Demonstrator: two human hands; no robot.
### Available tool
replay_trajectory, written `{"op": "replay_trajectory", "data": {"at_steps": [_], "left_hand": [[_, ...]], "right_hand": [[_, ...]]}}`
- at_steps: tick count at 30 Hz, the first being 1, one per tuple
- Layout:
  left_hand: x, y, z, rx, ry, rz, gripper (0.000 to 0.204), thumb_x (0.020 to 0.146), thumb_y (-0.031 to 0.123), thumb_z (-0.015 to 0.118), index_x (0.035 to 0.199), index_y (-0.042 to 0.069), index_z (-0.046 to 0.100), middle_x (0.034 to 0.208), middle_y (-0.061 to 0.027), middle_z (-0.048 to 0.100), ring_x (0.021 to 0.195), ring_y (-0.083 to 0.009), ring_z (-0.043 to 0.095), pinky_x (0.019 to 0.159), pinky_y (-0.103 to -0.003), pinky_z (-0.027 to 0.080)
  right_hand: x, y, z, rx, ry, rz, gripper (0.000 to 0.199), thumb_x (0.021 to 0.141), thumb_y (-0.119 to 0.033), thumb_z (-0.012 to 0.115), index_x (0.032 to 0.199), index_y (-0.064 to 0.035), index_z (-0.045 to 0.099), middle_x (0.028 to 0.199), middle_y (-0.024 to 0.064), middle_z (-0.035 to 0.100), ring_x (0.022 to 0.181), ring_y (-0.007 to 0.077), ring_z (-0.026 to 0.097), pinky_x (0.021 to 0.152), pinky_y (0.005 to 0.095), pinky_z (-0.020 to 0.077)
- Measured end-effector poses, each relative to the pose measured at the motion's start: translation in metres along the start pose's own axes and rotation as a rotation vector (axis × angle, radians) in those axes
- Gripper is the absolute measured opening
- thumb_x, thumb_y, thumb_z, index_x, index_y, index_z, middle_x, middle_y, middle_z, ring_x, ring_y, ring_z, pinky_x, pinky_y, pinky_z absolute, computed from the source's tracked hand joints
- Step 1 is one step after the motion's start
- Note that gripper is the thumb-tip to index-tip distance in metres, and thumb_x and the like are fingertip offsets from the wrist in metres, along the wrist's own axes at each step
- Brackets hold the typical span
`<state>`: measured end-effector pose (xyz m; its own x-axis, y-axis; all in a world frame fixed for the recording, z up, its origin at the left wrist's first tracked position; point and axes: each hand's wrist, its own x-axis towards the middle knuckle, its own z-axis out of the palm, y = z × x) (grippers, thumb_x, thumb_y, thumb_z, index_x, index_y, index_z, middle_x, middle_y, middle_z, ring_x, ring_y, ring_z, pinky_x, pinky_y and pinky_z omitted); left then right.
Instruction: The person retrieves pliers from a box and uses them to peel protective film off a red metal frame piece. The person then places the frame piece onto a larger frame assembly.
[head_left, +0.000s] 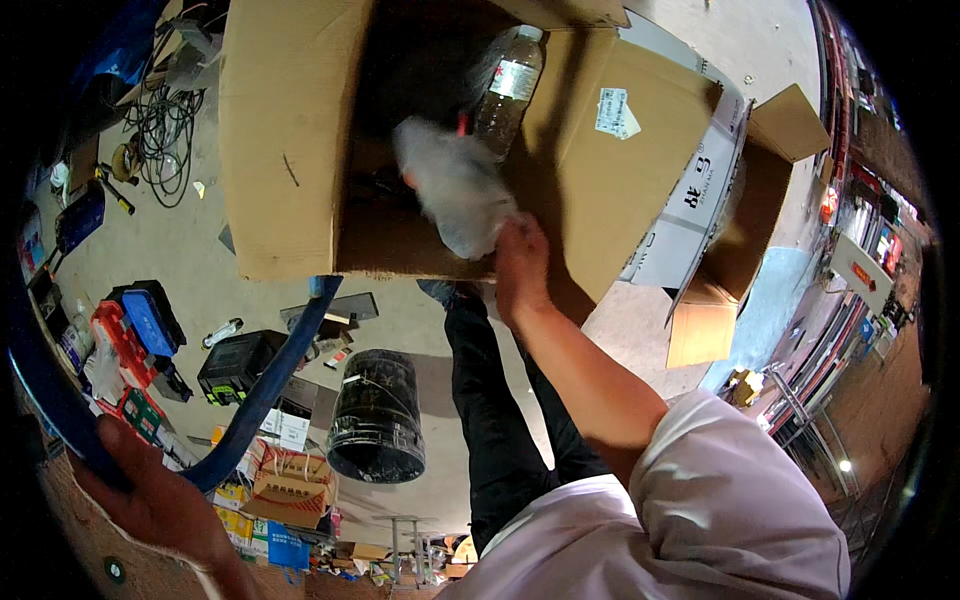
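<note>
Head view:

- Right hand: raised at the front lip of the large cardboard box, fingers closed on the lower end of a blurred clear plastic bottle. The bottle is tilted, its far end inside the box opening.
- Second clear plastic bottle: white cap and label, leaning inside the dark interior of the same box, just beyond the held one.
- Left hand: low at the left rim of the picture, wrapped around a curved blue bar that rises toward the underside of the box.
- Smaller open cardboard box: white printed side, flaps spread, just to the right of the large box.
- Black bucket: on the concrete floor, between the blue bar and the person's dark trouser legs.
- Black case: on the floor just left of the bucket.
- Red and blue tool cases: further left on the floor.
- Coil of dark cable: on the floor at the upper left, well apart from the hands.
</note>
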<state>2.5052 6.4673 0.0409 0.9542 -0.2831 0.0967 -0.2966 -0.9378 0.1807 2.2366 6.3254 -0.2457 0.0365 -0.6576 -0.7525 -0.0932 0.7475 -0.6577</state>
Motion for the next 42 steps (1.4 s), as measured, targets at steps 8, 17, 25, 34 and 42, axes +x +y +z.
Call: {"op": "replay_trajectory", "data": {"at_steps": [8,17,25,34,42], "left_hand": [[0.001,-0.006,-0.004,0.112,0.027,0.061,0.060,0.106,0.044,0.061,0.143,-0.002,0.055,0.128,-0.0256,0.067,0.105,-0.0287,0.070,0.083,-0.039,0.059],[0.003,-0.010,-0.004,0.183,0.035,0.133,0.062,0.107,0.047,0.059,0.143,-0.003,0.054,0.126,-0.0239,0.065,0.104,-0.0293,0.069,0.083,-0.039,0.058],[0.003,-0.005,0.002,0.130,0.074,0.156,0.059,0.108,0.046,0.058,0.141,-0.003,0.054,0.107,-0.0175,0.067,0.086,-0.0206,0.067,0.070,-0.032,0.056],[0.002,-0.006,0.003,0.016,0.028,0.078,0.051,0.106,0.039,0.063,0.135,-0.003,0.060,0.117,-0.0197,0.071,0.095,-0.0223,0.070,0.080,-0.037,0.058],[0.001,0.001,0.008,0.049,0.111,0.090,0.059,0.103,0.050,0.066,0.136,0.002,0.061,0.097,-0.0105,0.066,0.080,-0.0160,0.059,0.068,-0.030,0.049]], "right_hand": [[-0.006,-0.065,0.007,0.312,0.045,0.054,0.036,0.103,-0.022,0.053,0.135,-0.0043,0.055,0.126,0.0105,0.064,0.112,0.0242,0.064,0.100,0.0404,0.0530],[0.042,-0.125,0.009,0.163,0.008,-0.339,0.025,0.100,-0.015,0.061,0.121,-0.0007,0.058,0.108,0.0098,0.067,0.091,0.0195,0.067,0.081,0.0354,0.0576],[0.041,-0.120,0.027,-0.364,0.072,-0.887,0.023,0.096,-0.006,0.066,0.117,0.0005,0.062,0.109,0.0086,0.065,0.098,0.0191,0.064,0.090,0.0327,0.0527],[0.093,-0.099,0.108,-1.084,-0.332,-1.204,0.034,0.090,-0.019,0.067,0.116,0.0018,0.064,0.125,0.0270,0.061,0.120,0.0422,0.058,0.102,0.0514,0.0480],[0.218,-0.114,0.151,-2.013,-0.373,-0.924,0.034,0.078,-0.029,0.063,0.090,-0.0022,0.082,0.100,0.0256,0.076,0.102,0.0433,0.071,0.101,0.0545,0.0470]]}}
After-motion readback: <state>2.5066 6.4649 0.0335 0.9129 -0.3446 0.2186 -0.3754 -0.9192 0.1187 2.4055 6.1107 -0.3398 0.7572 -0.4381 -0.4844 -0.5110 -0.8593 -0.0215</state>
